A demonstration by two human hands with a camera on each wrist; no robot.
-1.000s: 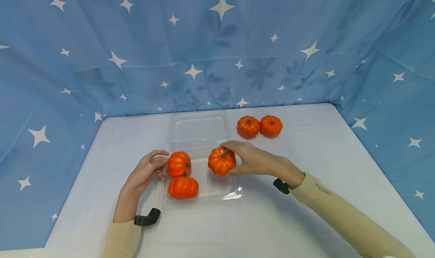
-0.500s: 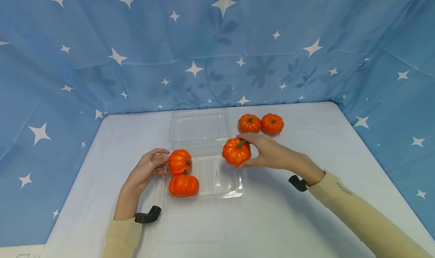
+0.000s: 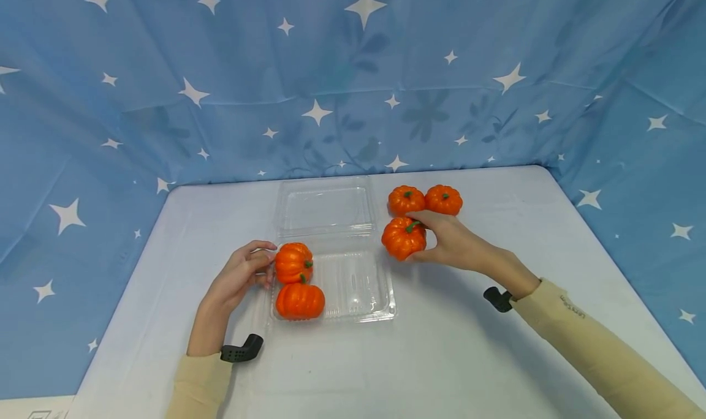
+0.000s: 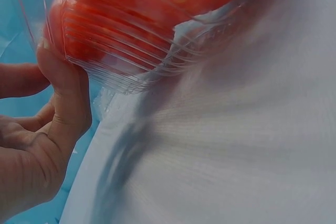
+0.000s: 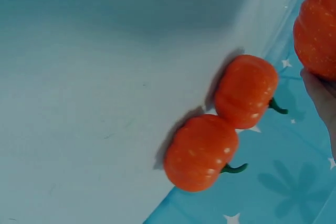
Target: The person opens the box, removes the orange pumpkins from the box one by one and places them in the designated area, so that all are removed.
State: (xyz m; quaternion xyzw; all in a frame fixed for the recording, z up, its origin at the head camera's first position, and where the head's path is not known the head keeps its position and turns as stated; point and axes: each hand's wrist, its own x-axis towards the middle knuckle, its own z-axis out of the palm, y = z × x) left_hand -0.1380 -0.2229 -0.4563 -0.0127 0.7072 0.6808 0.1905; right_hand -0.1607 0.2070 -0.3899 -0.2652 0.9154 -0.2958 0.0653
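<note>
My right hand (image 3: 452, 241) grips an orange toy pumpkin (image 3: 404, 239) with a green stem, held up over the right edge of a clear plastic clamshell box (image 3: 358, 317). In the right wrist view this held pumpkin (image 5: 317, 30) shows at the upper right edge, with a finger under it. My left hand (image 3: 239, 275) is at the box's left side, fingers bent loosely. In the left wrist view a fingertip (image 4: 46, 51) touches the ribbed clear wall (image 4: 115, 64). Inside the box's left half sit two pumpkins, a rear one (image 3: 293, 263) and a front one (image 3: 300, 301).
Two more pumpkins, a left one (image 3: 406, 200) and a right one (image 3: 444, 200), stand side by side at the back of the white table (image 3: 342, 370). The box's lid (image 3: 325, 207) lies folded back behind its base. A blue star-patterned curtain (image 3: 331, 70) surrounds the table.
My right hand has carried its pumpkin from over the box's right half, rightward and back toward the two rear pumpkins. My left hand has stayed by the box.
</note>
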